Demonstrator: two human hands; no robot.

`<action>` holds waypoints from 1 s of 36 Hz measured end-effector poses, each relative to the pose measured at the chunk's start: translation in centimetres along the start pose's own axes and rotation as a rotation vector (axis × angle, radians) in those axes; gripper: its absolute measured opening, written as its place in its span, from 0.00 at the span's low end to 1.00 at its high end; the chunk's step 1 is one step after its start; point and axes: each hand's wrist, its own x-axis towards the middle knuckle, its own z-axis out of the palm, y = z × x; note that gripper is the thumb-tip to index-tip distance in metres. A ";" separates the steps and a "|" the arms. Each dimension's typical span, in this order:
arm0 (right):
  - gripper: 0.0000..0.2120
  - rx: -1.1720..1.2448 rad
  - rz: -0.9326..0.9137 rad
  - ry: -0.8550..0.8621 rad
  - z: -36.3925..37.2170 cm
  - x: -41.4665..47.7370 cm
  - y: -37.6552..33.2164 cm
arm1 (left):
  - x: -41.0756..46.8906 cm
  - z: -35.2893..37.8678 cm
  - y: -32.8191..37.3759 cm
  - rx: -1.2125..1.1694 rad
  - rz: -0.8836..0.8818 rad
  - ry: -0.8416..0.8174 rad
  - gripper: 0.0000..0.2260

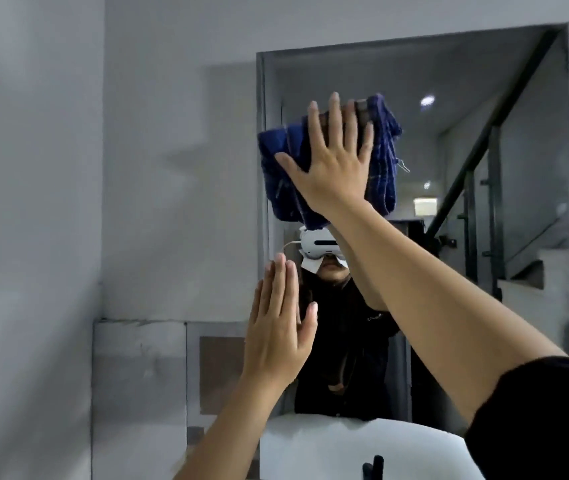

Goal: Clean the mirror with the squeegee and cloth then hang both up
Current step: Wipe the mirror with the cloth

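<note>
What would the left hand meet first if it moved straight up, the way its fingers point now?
Probably the blue cloth, which the right hand presses flat on the mirror. The left hand is open, near the mirror's left edge. Depth is unclear, so it might slide under the cloth's hanging lower edge.

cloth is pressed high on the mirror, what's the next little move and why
Probably sweep the right hand sideways toward the mirror's right side, keeping the palm flat. The blue cloth sits pinned against the upper-left glass, so the pane to its right looks uncovered. The left hand is open by the mirror's left edge, steadying.
</note>
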 end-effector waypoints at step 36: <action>0.35 0.033 0.465 0.107 -5.5 -9.1 18.9 | 17.6 -5.3 -0.5 0.163 0.144 0.126 0.26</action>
